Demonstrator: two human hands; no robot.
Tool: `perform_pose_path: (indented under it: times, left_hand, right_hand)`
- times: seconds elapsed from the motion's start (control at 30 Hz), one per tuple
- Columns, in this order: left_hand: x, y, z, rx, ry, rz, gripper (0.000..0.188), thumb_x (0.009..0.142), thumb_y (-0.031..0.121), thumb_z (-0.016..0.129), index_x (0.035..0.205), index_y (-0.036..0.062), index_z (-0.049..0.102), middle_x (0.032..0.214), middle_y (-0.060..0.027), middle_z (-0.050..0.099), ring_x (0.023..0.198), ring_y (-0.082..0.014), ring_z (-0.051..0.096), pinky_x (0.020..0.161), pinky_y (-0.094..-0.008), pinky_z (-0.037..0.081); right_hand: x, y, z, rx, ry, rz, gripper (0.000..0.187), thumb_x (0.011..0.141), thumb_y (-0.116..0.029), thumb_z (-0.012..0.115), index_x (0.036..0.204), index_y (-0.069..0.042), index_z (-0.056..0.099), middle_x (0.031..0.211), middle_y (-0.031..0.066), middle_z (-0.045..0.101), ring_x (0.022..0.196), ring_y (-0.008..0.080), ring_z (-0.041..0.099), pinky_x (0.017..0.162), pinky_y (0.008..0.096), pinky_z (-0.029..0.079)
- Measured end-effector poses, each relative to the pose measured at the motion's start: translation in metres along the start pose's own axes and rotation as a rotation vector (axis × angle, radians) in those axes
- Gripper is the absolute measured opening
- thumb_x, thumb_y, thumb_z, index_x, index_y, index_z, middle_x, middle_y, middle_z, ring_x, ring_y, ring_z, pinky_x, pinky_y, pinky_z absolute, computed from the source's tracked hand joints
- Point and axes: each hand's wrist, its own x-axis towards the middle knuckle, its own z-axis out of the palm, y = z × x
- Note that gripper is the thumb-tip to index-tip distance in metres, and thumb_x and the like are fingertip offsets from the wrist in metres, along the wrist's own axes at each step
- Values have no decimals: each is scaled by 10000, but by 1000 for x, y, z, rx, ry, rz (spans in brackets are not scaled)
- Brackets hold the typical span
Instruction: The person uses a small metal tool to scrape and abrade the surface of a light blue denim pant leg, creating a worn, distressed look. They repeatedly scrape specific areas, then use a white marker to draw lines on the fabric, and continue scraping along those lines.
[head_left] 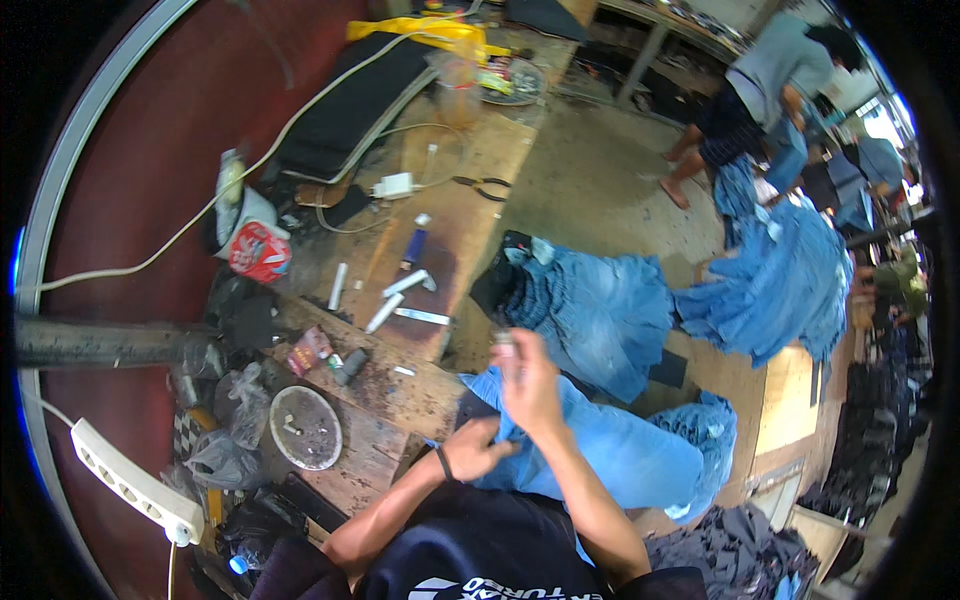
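Note:
Light blue denim jeans (620,455) lie across my front, over the edge of the wooden table. My left hand (475,450), with a dark band at the wrist, is closed on a fold of the denim near its left end. Raised just above the cloth, my right hand (533,385) grips a small greyish object (507,350) that sticks up past its fingers. Motion blur hides what kind of object it is.
A stack of folded jeans (600,310) stands beyond my hands, with a larger denim heap (775,285) to its right. On the table are pliers (490,188), a blue lighter (413,248), white strips (384,312) and a round dish (275,440). People work at far right.

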Motion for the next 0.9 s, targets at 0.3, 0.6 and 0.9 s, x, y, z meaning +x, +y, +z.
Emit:
perform_pose_path:
  times: [0.3, 0.6, 0.9]
  left_hand:
    - [7, 10, 92, -207, 66, -295, 776, 932, 312, 814, 1506, -68, 457, 1475, -165, 588, 1361, -273, 560, 1186, -401, 410]
    - [52, -10, 4, -472, 541, -199, 353, 956, 73, 693, 1300, 0, 654, 1180, -132, 743, 1130, -286, 703, 994, -477, 576]
    - [5, 31, 79, -1045, 314, -641, 605, 1062, 392, 600, 1493, -16, 479, 1382, -201, 652, 1176, -353, 689, 1049, -500, 558]
  right_hand:
    - [-214, 68, -229, 1, 856, 428, 216, 1123, -150, 463, 1254, 1, 544, 947, 96, 674, 751, 143, 682, 685, 282, 566]
    - [-231, 86, -181, 351, 785, 404, 222, 1127, -154, 470, 1276, 3, 524, 960, 93, 658, 719, 139, 647, 667, 296, 587]
    - [-227, 79, -157, 540, 755, 387, 142, 1127, -165, 404, 1169, -41, 461, 930, 67, 553, 762, 139, 593, 717, 338, 615]
